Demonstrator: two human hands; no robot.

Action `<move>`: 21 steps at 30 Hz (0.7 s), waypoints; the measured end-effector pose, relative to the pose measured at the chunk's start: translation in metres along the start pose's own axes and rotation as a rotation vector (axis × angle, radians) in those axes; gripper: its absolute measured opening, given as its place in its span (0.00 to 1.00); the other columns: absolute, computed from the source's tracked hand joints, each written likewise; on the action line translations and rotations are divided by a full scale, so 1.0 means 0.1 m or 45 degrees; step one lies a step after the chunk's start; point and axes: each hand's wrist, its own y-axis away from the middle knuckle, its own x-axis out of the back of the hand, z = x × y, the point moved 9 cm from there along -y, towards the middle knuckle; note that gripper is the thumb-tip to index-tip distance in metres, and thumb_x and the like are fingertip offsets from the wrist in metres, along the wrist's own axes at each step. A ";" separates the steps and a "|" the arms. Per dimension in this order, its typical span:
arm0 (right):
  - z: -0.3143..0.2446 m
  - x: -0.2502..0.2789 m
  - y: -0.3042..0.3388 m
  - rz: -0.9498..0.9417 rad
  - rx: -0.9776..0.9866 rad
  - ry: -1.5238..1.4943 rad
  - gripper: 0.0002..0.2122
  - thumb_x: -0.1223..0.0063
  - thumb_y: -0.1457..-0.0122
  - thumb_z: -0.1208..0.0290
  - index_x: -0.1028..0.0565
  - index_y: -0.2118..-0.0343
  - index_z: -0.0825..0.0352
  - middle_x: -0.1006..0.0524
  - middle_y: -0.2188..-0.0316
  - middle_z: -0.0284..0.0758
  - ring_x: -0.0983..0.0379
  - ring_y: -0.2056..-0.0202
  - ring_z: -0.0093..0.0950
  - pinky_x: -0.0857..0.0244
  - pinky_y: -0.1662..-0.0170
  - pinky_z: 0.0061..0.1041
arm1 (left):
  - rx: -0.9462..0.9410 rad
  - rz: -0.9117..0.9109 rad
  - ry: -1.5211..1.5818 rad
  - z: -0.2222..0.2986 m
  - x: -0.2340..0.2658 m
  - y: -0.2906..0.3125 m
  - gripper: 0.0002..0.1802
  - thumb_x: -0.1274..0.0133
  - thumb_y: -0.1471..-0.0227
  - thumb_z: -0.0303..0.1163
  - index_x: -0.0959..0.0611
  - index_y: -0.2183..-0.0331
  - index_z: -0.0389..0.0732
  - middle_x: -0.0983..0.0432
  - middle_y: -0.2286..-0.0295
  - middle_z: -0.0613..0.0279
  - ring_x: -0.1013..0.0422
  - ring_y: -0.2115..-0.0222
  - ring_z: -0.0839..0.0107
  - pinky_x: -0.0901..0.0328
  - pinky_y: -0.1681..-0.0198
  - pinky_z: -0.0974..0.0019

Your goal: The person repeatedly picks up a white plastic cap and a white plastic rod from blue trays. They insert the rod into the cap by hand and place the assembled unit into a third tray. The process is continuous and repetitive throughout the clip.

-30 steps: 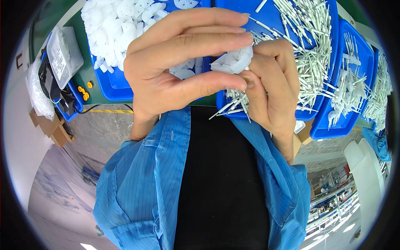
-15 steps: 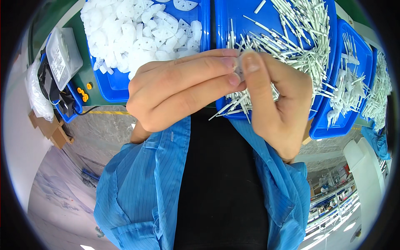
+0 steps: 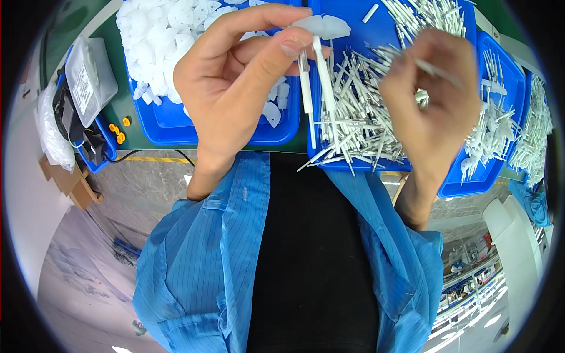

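Between thumb and fingers, my left hand (image 3: 220,94) pinches a translucent white plastic piece (image 3: 332,27) with rounded edges. Two white rods (image 3: 326,88) hang down from beside the fingertips; whether both are fixed to the piece I cannot tell. My right hand (image 3: 438,103), smeared by motion, is closed around a thin white rod (image 3: 440,72). It hovers over the right side of a blue tray (image 3: 358,42) strewn with a heap of similar white rods (image 3: 365,115). Behind my left hand, a second blue tray (image 3: 162,132) carries a pile of white plastic pieces (image 3: 156,50).
At right, another blue tray (image 3: 456,188) holds plastic pieces joined with rods, and more rods (image 3: 532,132) lie beyond it. Small yellow parts (image 3: 120,139), a clear plastic box (image 3: 94,73) and a clear bag (image 3: 54,129) are at left.
My hands were together at the middle and have parted. The left keeps the plastic piece, now raised with rods hanging. The right has moved right over the rods and holds one.
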 end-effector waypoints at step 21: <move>-0.38 -0.34 0.30 -0.307 0.304 -0.057 0.09 0.54 0.36 0.76 0.29 0.55 0.71 0.21 0.64 0.41 0.22 0.66 0.25 0.31 0.61 0.20 | 0.036 0.062 0.016 -0.17 0.11 0.01 0.16 0.47 0.42 0.37 0.20 0.60 0.32 0.20 0.68 0.53 0.23 0.70 0.69 0.27 0.66 0.71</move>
